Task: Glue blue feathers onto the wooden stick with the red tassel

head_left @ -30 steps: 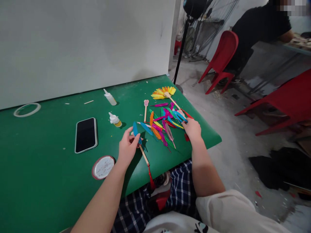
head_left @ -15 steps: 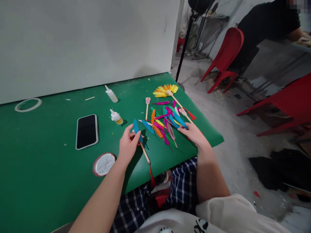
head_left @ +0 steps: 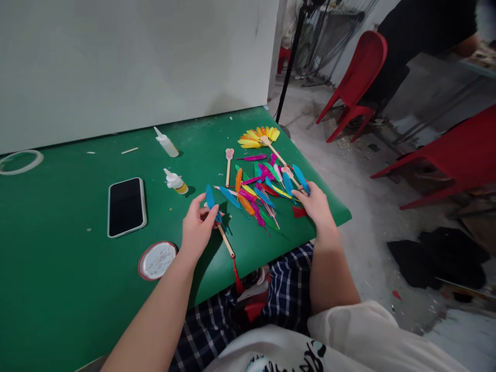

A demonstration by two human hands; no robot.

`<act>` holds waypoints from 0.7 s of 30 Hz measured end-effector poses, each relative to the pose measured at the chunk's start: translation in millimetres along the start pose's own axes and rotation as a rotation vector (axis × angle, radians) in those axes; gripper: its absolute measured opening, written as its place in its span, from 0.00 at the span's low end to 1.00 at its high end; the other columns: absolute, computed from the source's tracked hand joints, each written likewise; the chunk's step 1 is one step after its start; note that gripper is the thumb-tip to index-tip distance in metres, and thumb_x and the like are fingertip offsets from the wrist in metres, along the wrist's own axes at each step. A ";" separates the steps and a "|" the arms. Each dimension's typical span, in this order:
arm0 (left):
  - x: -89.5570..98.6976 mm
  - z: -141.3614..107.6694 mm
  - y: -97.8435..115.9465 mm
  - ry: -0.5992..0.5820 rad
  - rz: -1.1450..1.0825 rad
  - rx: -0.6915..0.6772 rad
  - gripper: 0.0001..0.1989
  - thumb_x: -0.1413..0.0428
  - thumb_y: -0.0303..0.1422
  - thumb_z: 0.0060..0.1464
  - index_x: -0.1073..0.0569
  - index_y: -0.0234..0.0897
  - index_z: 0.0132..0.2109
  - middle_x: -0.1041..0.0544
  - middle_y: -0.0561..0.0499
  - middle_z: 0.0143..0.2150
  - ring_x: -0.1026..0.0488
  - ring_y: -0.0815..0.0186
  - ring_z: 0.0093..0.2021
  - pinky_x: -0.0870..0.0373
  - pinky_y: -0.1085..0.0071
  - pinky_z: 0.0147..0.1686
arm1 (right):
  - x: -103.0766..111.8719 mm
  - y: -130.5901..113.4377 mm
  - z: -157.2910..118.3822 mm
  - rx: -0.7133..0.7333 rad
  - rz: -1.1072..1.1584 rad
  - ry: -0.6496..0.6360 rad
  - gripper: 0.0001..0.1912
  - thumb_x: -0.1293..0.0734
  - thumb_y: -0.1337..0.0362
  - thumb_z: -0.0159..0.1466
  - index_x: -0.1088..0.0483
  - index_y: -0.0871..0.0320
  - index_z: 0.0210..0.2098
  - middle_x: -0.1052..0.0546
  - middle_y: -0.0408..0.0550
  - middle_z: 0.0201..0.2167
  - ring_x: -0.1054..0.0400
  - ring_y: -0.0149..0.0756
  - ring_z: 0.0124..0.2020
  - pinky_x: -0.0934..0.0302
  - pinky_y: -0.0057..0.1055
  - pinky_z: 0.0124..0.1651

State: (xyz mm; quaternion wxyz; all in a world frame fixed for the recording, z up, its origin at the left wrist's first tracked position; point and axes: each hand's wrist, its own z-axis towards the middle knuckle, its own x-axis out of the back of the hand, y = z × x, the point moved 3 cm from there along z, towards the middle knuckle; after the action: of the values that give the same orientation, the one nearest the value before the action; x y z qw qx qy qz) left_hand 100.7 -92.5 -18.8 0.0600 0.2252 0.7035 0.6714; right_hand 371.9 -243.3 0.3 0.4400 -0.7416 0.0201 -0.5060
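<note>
At my edge of the green table, a red tassel hangs from the end of a thin wooden stick. My left hand pinches the top of that stick with a blue feather poking up. My left fingers have stayed closed on it. Past the stick is the messy pile of bright feathers. My right hand has just come up from the right side of the pile, and now another blue feather stands up in its fingers, pinched close. So now I have blue in both hands.

To my left are a round lid and a phone. Farther back are a squeeze bottle with a yellow label and a plain white one. A stick with a pink top lies behind the pile, and past it is a yellow feather fan.

My left fingers hide the stick's top, so I can't tell how many feathers are there. A second blue feather is by my right fingertips; I can't tell if they touch it. Far off, a person in black is cut off and blurry.
</note>
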 end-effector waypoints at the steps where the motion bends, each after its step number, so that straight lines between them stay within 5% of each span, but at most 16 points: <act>1: 0.0 -0.1 0.2 -0.001 0.004 0.000 0.28 0.43 0.42 0.47 0.37 0.38 0.54 0.24 0.52 0.27 0.29 0.69 0.23 0.33 0.76 0.22 | -0.9 -1.5 -0.2 0.024 -0.044 -0.016 0.11 0.35 0.55 0.56 0.33 0.57 0.32 0.31 0.42 0.23 0.37 0.32 0.25 0.47 0.27 0.29; 5: -0.1 -1.4 2.5 -0.004 0.014 -0.005 0.27 0.43 0.42 0.48 0.37 0.38 0.54 0.24 0.52 0.27 0.29 0.69 0.23 0.33 0.75 0.22 | -8.1 -7.0 -2.5 0.089 -0.197 -0.135 0.08 0.33 0.58 0.55 0.32 0.56 0.25 0.32 0.42 0.20 0.37 0.32 0.24 0.49 0.27 0.27; 15: 0.9 -0.5 0.5 0.005 -0.008 0.011 0.28 0.42 0.42 0.47 0.37 0.37 0.54 0.24 0.52 0.27 0.29 0.69 0.22 0.34 0.75 0.21 | -10.0 -3.6 0.5 0.034 -0.303 -0.098 0.04 0.33 0.61 0.57 0.31 0.54 0.31 0.27 0.44 0.24 0.35 0.35 0.27 0.49 0.27 0.28; 21: 0.7 -1.2 2.0 -0.008 -0.005 0.008 0.27 0.43 0.43 0.47 0.37 0.38 0.53 0.24 0.52 0.27 0.30 0.69 0.22 0.34 0.76 0.21 | -12.5 -3.6 1.5 0.015 -0.332 -0.052 0.05 0.35 0.62 0.57 0.32 0.55 0.25 0.28 0.48 0.25 0.36 0.37 0.28 0.53 0.30 0.28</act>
State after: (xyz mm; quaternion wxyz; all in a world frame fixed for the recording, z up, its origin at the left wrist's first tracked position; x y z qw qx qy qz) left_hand 100.1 -93.3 -16.6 0.0638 0.2263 0.7065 0.6676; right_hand 365.5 -234.3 -6.6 0.3562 -0.7443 -0.1176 -0.5525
